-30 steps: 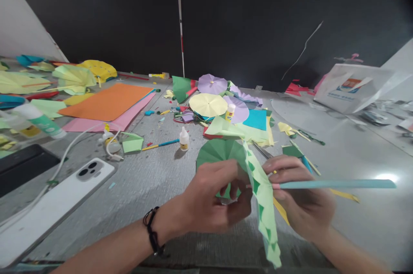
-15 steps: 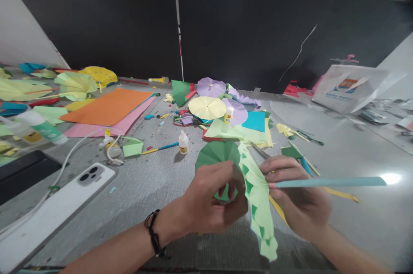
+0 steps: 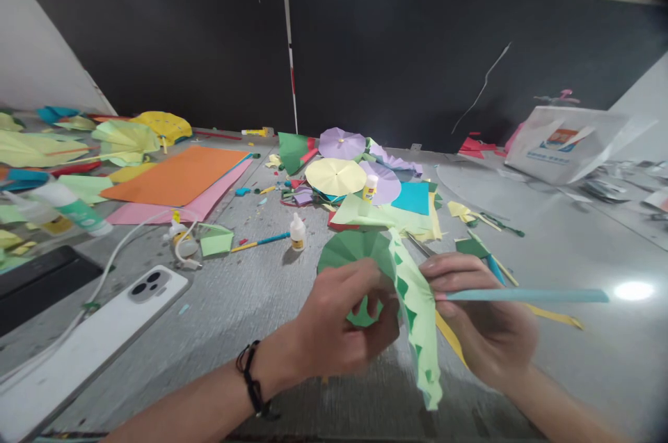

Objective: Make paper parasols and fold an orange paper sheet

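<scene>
Light green canopy [image 3: 419, 321]: stands nearly on edge between left hand [image 3: 347, 321] and right hand [image 3: 480, 325], with dark green triangles along its strip.
Left hand: curls nearly closed beside the canopy – cannot tell whether gripping anything, with fingertips partly hidden.
Right hand: pinches the blue stick [image 3: 532, 295] between thumb and fingers, close against the canopy.
Blue stick: runs out level to the right – pink at the canopy end.
Dark green disc [image 3: 358, 248]: shows pleats behind the left hand.
Small white bottle [image 3: 297, 233]: stands upright on the grey table [image 3: 229, 314].
</scene>
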Available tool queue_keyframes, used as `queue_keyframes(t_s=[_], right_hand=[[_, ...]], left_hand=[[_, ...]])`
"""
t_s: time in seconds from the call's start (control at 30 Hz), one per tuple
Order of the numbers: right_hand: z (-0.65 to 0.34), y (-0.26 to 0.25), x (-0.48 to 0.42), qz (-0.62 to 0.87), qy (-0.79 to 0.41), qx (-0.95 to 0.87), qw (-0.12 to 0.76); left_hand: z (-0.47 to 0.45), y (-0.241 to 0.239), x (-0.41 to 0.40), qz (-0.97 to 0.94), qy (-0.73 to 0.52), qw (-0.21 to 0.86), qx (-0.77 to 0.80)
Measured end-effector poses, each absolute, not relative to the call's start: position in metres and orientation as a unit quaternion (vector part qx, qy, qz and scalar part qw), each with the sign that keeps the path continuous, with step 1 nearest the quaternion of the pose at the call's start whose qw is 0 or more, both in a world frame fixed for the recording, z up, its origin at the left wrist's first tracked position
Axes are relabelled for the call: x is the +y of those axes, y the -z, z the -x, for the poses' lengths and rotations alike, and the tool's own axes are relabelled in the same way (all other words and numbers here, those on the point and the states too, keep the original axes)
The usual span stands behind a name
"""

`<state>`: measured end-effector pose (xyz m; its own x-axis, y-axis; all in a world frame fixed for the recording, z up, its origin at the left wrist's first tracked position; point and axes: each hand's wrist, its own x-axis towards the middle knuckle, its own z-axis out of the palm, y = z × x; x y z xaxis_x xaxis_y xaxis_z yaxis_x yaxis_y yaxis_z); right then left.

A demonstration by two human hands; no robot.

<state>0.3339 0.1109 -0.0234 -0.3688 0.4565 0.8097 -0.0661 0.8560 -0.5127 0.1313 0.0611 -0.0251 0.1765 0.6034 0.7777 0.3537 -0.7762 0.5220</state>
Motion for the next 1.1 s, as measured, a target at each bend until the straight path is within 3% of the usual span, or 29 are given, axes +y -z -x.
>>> queue_keyframes(t_s=[0.67,0.9,1.1], right_hand=[[-0.3298,0.0216,0.1111,0.094,-0.278,-0.769,0.568],[-0.329,0.0248,0.1103,0.114,-0.328,-0.743,0.572],[-0.3259,0.0207,0.1097,0.127,-0.363,-0.729,0.567]], left_hand=[[-0.1304,0.0298,0.0641,-0.761,-0.565,-0.03,0.318],[-0.1309,0.0266,0.0632,-0.761,-0.564,-0.022,0.32],[-0.1308,0.0282,0.0628,-0.759,-0.559,0.062,0.328]])
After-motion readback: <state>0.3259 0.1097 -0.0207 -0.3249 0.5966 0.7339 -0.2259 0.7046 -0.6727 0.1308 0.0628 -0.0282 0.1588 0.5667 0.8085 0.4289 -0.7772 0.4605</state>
